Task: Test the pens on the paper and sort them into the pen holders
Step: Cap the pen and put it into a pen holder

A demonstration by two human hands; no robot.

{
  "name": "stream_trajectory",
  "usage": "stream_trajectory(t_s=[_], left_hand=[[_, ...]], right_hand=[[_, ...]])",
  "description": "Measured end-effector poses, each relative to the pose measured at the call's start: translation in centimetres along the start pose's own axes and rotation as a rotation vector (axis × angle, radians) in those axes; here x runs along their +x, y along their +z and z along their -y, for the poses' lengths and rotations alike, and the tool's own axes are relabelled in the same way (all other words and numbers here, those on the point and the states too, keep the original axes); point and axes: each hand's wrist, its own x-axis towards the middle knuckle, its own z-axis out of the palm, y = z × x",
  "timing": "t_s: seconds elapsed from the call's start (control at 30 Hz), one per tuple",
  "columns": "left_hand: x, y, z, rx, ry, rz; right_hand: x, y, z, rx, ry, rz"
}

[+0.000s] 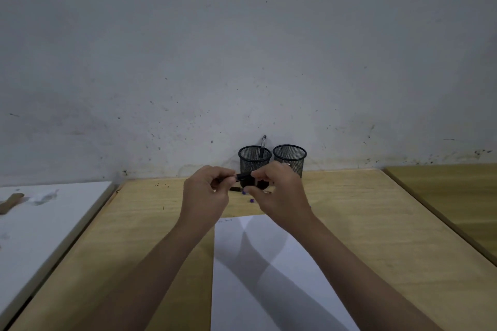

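Paper (269,277) lies nearest, under both forearms. Above its far edge, the left hand (207,193) and right hand (279,196) pinch a dark pen (243,176) between them, its long axis left-right, just before the holders (255,160).

I hold a dark pen (243,176) level above the white paper (271,271), before two black mesh holders, the left holder (254,161) with one upright pen (262,146), the right holder (290,160) beside it.
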Motion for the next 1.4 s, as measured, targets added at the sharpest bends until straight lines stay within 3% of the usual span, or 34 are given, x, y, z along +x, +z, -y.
stream_trajectory(t_s=[0.13, 0.33, 0.4, 0.53, 0.67, 0.8, 1.13, 1.23, 1.4], left_hand=[[1.5, 0.2, 0.6, 0.04, 0.023, 0.064], [2.9, 1.4, 0.3, 0.006, 0.122, 0.075], [3.6, 1.8, 0.5, -0.002, 0.105, 0.052], [5.3, 3.4, 2.3, 0.063, 0.022, 0.072], [6.5, 5.3, 4.6, 0.177, -0.016, 0.107], [7.6, 7.1, 5.7, 0.288, 0.009, 0.125], [8.4, 8.8, 7.6, 0.237, -0.034, 0.073], [8.6, 8.6, 7.3, 0.258, -0.029, 0.099], [7.8, 6.7, 7.3, 0.343, -0.075, 0.177]], right_hand=[[0.7, 0.0, -2.0, -0.275, -0.267, -0.066], [3.1, 0.2, -4.5, -0.366, -0.381, 0.003], [4.3, -0.4, -5.0, -0.286, -0.311, -0.007], [7.3, -1.9, -5.6, 0.035, 0.037, -0.088], [10.3, -2.0, -7.1, 0.187, 0.136, -0.159], [11.6, -0.5, -8.8, 0.113, 0.158, -0.131], [9.9, 2.9, -12.1, -0.154, 0.317, 0.265], [9.0, 2.9, -12.3, -0.223, 0.335, 0.216], [7.2, 1.7, -11.2, -0.306, 0.157, 0.045]])
